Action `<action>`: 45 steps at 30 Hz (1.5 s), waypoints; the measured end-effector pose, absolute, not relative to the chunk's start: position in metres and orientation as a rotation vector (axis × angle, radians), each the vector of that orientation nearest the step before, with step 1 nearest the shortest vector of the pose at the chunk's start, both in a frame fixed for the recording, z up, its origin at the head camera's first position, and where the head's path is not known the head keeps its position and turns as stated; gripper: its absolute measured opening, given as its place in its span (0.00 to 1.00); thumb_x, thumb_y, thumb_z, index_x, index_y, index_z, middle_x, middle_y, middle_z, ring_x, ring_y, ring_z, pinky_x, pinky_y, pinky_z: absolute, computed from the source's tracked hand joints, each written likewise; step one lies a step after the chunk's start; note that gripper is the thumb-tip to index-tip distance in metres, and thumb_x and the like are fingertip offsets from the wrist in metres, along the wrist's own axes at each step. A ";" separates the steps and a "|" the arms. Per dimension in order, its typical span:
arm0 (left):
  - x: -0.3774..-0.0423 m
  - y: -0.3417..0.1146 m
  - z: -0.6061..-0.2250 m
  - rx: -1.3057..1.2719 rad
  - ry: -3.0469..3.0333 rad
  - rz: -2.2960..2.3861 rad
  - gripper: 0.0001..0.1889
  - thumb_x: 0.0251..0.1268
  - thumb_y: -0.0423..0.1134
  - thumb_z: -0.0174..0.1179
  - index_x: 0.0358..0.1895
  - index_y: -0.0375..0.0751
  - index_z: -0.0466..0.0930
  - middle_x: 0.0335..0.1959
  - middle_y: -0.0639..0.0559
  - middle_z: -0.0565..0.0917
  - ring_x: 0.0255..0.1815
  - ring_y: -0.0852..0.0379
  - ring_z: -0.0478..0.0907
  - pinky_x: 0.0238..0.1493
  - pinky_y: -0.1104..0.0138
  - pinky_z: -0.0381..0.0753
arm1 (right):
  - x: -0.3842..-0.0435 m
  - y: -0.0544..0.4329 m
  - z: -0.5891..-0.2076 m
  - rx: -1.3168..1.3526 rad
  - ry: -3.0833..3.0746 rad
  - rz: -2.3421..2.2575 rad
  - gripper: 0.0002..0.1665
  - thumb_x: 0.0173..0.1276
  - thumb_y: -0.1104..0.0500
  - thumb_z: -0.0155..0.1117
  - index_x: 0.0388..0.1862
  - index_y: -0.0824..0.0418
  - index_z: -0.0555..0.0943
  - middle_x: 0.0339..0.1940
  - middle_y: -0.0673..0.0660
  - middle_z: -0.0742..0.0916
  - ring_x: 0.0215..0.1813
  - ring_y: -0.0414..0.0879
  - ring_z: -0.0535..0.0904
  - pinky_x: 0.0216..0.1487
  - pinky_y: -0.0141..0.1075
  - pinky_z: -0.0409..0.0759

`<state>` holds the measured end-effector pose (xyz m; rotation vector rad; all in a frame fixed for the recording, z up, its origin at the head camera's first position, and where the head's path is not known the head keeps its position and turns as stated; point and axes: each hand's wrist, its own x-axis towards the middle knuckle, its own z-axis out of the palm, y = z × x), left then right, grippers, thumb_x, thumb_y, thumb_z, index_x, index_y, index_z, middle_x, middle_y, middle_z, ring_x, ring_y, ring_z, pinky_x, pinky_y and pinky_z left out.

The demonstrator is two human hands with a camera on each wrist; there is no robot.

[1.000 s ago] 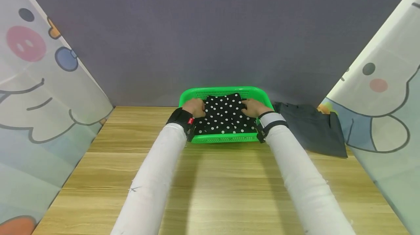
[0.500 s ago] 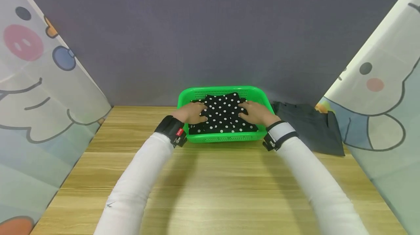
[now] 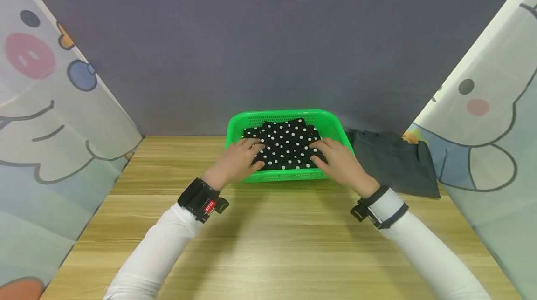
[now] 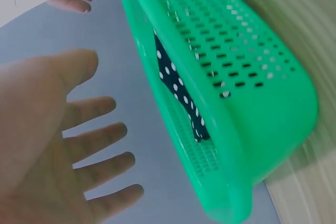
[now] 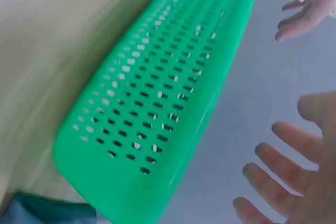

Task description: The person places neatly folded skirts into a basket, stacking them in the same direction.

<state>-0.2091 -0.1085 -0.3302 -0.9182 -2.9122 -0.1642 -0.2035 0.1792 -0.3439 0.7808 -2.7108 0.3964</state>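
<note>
A black cloth garment with white polka dots (image 3: 285,144) lies folded inside a green perforated plastic basket (image 3: 289,176) against the back wall. My left hand (image 3: 238,159) hovers over the basket's left front corner, fingers spread and holding nothing. Over the right front corner is my right hand (image 3: 339,160), its fingers also apart and bare. In the left wrist view the left hand (image 4: 58,135) stands off from the basket rim, and a strip of the dotted cloth (image 4: 178,87) shows inside. The right wrist view has the right hand (image 5: 299,177) clear of the basket's side.
A dark grey folded garment (image 3: 392,162) lies on the wooden table (image 3: 285,244) right of the basket. A grey wall (image 3: 268,44) rises behind, and cartoon-printed panels (image 3: 478,141) flank the table on both sides.
Both hands have let go of the dotted cloth and drawn back toward me and outward, over the basket's front corners. The cloth stays in the basket.
</note>
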 end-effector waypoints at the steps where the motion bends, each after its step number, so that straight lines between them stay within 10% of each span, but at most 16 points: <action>1: -0.205 -0.109 -0.332 -0.926 -2.867 -0.167 0.27 0.65 0.50 0.53 0.63 0.41 0.67 0.63 0.43 0.68 0.63 0.43 0.65 0.63 0.51 0.65 | -0.199 0.180 -0.345 0.761 -2.702 0.428 0.19 0.65 0.54 0.59 0.52 0.61 0.77 0.48 0.59 0.80 0.48 0.53 0.77 0.44 0.45 0.77; 8: -0.177 -0.118 -0.346 -0.988 -2.632 -0.115 0.22 0.59 0.48 0.60 0.54 0.39 0.75 0.51 0.46 0.76 0.49 0.48 0.74 0.51 0.58 0.75 | -0.175 0.193 -0.361 0.626 -2.618 0.500 0.06 0.62 0.60 0.61 0.35 0.61 0.75 0.35 0.56 0.78 0.36 0.48 0.73 0.33 0.38 0.73; 20: -0.142 -0.133 -0.378 -0.991 -2.525 -0.163 0.16 0.51 0.43 0.67 0.41 0.39 0.76 0.37 0.50 0.75 0.35 0.53 0.73 0.34 0.65 0.75 | -0.169 0.252 -0.397 0.391 -2.577 0.519 0.09 0.60 0.66 0.62 0.39 0.68 0.76 0.34 0.62 0.78 0.34 0.55 0.73 0.31 0.44 0.72; 45: -0.114 -0.135 -0.417 -1.011 -2.666 -0.225 0.21 0.59 0.48 0.60 0.54 0.43 0.73 0.57 0.42 0.74 0.55 0.45 0.73 0.53 0.50 0.74 | -0.227 0.336 -0.425 0.146 -3.111 0.435 0.33 0.71 0.49 0.45 0.66 0.70 0.62 0.65 0.77 0.62 0.60 0.78 0.58 0.53 0.70 0.61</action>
